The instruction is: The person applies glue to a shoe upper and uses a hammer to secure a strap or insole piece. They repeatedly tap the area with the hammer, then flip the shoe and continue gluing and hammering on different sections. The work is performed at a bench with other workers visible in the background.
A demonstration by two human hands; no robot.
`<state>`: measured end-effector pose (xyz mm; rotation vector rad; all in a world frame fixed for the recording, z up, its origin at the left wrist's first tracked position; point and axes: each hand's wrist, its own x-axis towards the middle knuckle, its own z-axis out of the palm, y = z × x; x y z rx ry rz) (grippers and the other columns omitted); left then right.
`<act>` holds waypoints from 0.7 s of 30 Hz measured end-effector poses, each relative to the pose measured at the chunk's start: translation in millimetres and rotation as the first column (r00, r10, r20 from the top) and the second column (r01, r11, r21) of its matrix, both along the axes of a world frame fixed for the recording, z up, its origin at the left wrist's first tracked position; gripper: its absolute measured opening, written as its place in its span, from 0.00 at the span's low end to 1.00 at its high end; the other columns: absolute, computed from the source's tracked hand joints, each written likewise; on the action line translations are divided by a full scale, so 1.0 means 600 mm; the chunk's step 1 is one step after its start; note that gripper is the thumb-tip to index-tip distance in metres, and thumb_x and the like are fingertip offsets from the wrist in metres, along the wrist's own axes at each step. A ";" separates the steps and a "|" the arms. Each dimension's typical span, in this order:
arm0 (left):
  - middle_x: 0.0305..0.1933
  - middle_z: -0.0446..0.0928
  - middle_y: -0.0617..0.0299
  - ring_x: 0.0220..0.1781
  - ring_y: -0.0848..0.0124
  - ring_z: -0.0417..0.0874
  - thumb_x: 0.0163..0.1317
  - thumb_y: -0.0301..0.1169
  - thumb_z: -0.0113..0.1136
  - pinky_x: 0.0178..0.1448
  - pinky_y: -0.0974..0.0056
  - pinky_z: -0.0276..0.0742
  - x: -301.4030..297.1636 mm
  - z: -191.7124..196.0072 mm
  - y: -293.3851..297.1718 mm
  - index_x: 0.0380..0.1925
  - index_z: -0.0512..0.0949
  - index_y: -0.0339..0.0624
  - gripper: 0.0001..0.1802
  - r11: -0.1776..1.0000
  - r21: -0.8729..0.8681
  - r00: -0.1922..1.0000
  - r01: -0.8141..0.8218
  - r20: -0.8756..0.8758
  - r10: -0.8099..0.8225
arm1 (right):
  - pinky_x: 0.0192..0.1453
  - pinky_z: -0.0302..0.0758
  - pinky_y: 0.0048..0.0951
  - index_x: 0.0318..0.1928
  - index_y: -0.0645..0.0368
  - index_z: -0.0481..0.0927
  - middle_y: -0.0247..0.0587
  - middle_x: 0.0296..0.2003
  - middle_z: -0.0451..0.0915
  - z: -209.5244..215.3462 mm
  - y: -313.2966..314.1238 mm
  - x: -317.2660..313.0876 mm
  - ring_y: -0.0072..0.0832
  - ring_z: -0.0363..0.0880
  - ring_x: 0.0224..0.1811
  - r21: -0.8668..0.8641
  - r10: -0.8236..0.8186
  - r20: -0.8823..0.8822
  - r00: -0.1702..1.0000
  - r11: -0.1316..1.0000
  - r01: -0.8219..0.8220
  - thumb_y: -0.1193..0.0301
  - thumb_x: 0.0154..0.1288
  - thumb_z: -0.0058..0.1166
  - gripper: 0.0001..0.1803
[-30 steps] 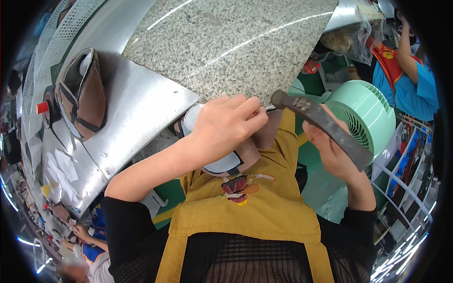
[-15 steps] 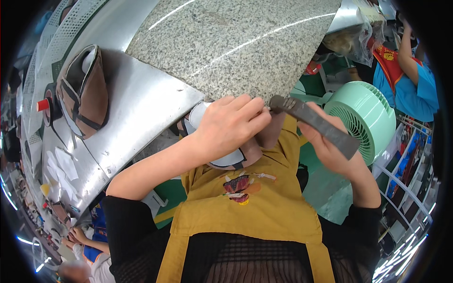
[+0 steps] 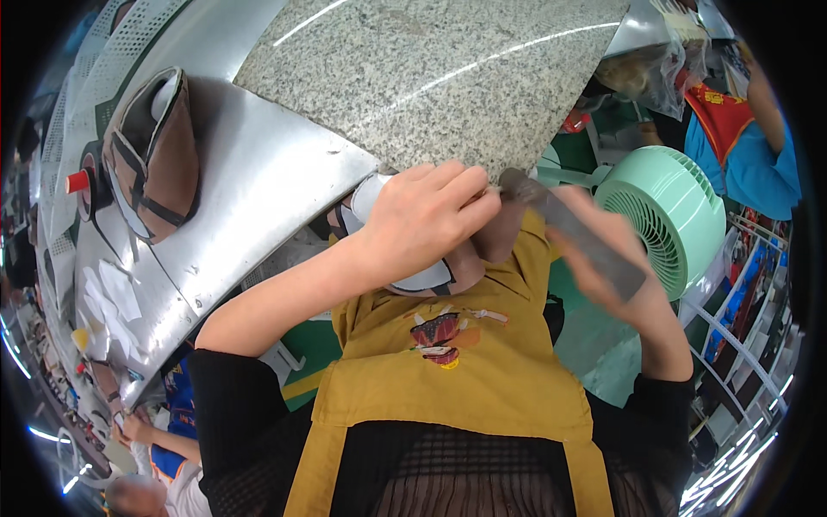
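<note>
A brown shoe upper (image 3: 466, 271) with white lining and black strips lies over my lap, against the near edge of the granite slab. My left hand (image 3: 428, 211) bends over it, its curled fingers gripping the piece and hiding much of it. In my right hand (image 3: 607, 233) is a dark grey metal hand tool (image 3: 603, 252) with a long flat handle, smeared by motion. The tool's head is close to my left fingertips at the upper's edge. What lies between its tip and those fingers is too small to make out.
Another brown shoe upper (image 3: 172, 164) stands on the metal table (image 3: 250, 185) at left, beside a red-tipped roll (image 3: 79, 182) and white scraps (image 3: 116, 289). The granite slab (image 3: 431, 82) lies ahead. A mint-green fan (image 3: 659, 215) stands at right. Co-workers sit at far right and lower left.
My right hand and the tool have shifted slightly, now blurred. My left hand and the shoe upper have moved a little upward and to the right; both hands keep their holds.
</note>
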<state>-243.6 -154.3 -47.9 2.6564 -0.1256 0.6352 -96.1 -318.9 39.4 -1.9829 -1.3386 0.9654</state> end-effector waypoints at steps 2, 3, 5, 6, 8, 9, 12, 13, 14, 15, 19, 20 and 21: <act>0.32 0.73 0.68 0.32 0.70 0.77 0.45 0.27 0.61 0.32 0.67 0.75 -0.002 0.003 0.000 0.33 0.78 0.47 0.12 0.994 -0.107 0.998 -0.031 -0.064 0.024 | 0.34 0.68 0.33 0.48 0.62 0.71 0.50 0.27 0.72 0.000 0.007 0.000 0.46 0.69 0.28 -0.060 0.049 0.014 0.999 0.997 -0.048 0.76 0.68 0.47 0.10; 0.33 0.73 0.68 0.32 0.70 0.77 0.45 0.26 0.62 0.33 0.67 0.75 -0.004 0.005 0.000 0.33 0.79 0.46 0.12 0.986 -0.162 0.995 -0.050 -0.096 0.035 | 0.34 0.68 0.33 0.48 0.62 0.71 0.50 0.26 0.72 -0.002 0.006 0.003 0.46 0.69 0.27 -0.064 0.055 0.034 0.998 0.997 -0.053 0.76 0.68 0.47 0.10; 0.33 0.73 0.68 0.33 0.69 0.77 0.45 0.26 0.64 0.33 0.66 0.75 -0.004 0.014 0.007 0.33 0.79 0.45 0.12 0.977 -0.212 0.993 -0.040 -0.119 0.014 | 0.34 0.68 0.33 0.47 0.63 0.71 0.49 0.27 0.72 -0.001 0.003 0.003 0.45 0.69 0.27 -0.074 0.042 0.036 0.998 0.996 -0.039 0.75 0.68 0.47 0.09; 0.33 0.73 0.68 0.33 0.68 0.77 0.45 0.26 0.64 0.34 0.66 0.75 -0.004 0.016 0.010 0.33 0.79 0.45 0.12 0.971 -0.236 0.991 -0.035 -0.132 0.004 | 0.34 0.68 0.33 0.47 0.63 0.71 0.49 0.27 0.73 -0.001 0.001 0.002 0.45 0.69 0.27 -0.079 0.023 0.018 1.000 0.997 -0.022 0.75 0.68 0.47 0.09; 0.33 0.73 0.68 0.34 0.69 0.77 0.44 0.26 0.63 0.34 0.66 0.75 -0.006 0.010 0.010 0.33 0.79 0.45 0.12 0.990 -0.143 0.993 -0.008 -0.114 -0.009 | 0.34 0.68 0.33 0.47 0.63 0.71 0.49 0.28 0.73 0.000 0.002 0.002 0.45 0.68 0.27 -0.061 -0.006 -0.031 0.999 0.998 0.005 0.74 0.68 0.47 0.09; 0.33 0.73 0.68 0.34 0.69 0.76 0.44 0.26 0.62 0.34 0.66 0.75 -0.006 0.007 0.010 0.33 0.79 0.45 0.13 0.995 -0.096 0.994 0.004 -0.107 -0.014 | 0.34 0.68 0.33 0.48 0.63 0.71 0.49 0.28 0.73 0.003 0.005 0.004 0.45 0.68 0.27 -0.037 -0.016 -0.065 0.998 0.999 0.014 0.74 0.68 0.47 0.10; 0.32 0.73 0.67 0.33 0.69 0.76 0.42 0.27 0.60 0.33 0.66 0.75 -0.013 0.004 0.006 0.34 0.79 0.45 0.14 1.000 -0.007 0.999 0.011 -0.041 -0.011 | 0.35 0.67 0.34 0.48 0.62 0.70 0.48 0.29 0.72 0.020 0.004 -0.001 0.43 0.68 0.27 -0.015 -0.080 -0.094 0.992 0.997 0.079 0.73 0.69 0.47 0.10; 0.32 0.72 0.67 0.33 0.70 0.76 0.42 0.28 0.59 0.33 0.66 0.74 -0.014 0.001 0.005 0.34 0.79 0.45 0.14 1.000 -0.003 1.000 0.010 -0.020 -0.010 | 0.34 0.67 0.33 0.48 0.62 0.70 0.46 0.28 0.71 0.017 0.002 -0.002 0.40 0.68 0.27 -0.015 -0.058 -0.079 0.995 0.998 0.057 0.73 0.69 0.47 0.10; 0.33 0.72 0.67 0.33 0.70 0.75 0.42 0.28 0.59 0.33 0.67 0.74 -0.010 -0.001 0.004 0.35 0.79 0.45 0.15 1.000 0.003 1.000 0.017 0.005 -0.017 | 0.34 0.66 0.33 0.48 0.62 0.70 0.44 0.28 0.71 0.016 0.000 -0.003 0.37 0.67 0.27 -0.017 -0.042 -0.061 0.997 0.999 0.041 0.72 0.70 0.46 0.10; 0.33 0.72 0.66 0.33 0.70 0.75 0.42 0.29 0.58 0.33 0.67 0.74 -0.009 -0.002 0.005 0.35 0.79 0.45 0.15 1.000 0.008 0.999 0.025 0.031 -0.025 | 0.33 0.65 0.31 0.48 0.63 0.70 0.41 0.27 0.69 0.001 -0.003 -0.001 0.33 0.66 0.26 -0.021 0.023 -0.030 0.999 1.000 -0.023 0.72 0.70 0.46 0.10; 0.33 0.72 0.66 0.33 0.69 0.76 0.43 0.29 0.57 0.34 0.67 0.74 -0.016 -0.005 0.004 0.36 0.78 0.44 0.15 0.999 0.047 1.000 0.021 0.006 -0.021 | 0.35 0.71 0.33 0.51 0.61 0.69 0.46 0.33 0.74 0.003 0.000 0.009 0.42 0.74 0.33 0.019 0.057 -0.049 0.997 0.998 -0.056 0.75 0.64 0.51 0.15; 0.34 0.72 0.66 0.34 0.69 0.76 0.44 0.29 0.57 0.34 0.67 0.73 -0.017 -0.003 0.004 0.36 0.78 0.44 0.15 0.998 0.054 1.000 0.023 0.003 -0.024 | 0.35 0.72 0.34 0.51 0.61 0.69 0.47 0.33 0.75 0.008 0.002 0.004 0.44 0.76 0.34 0.010 0.056 -0.030 0.998 0.998 -0.055 0.75 0.62 0.52 0.17; 0.34 0.72 0.66 0.34 0.69 0.76 0.44 0.30 0.57 0.34 0.67 0.73 -0.018 -0.004 0.004 0.36 0.78 0.44 0.15 0.998 0.060 1.000 0.026 0.000 -0.026 | 0.35 0.73 0.36 0.52 0.61 0.68 0.49 0.34 0.76 0.012 0.003 -0.002 0.46 0.78 0.35 0.002 0.052 -0.010 0.999 0.999 -0.052 0.75 0.60 0.53 0.19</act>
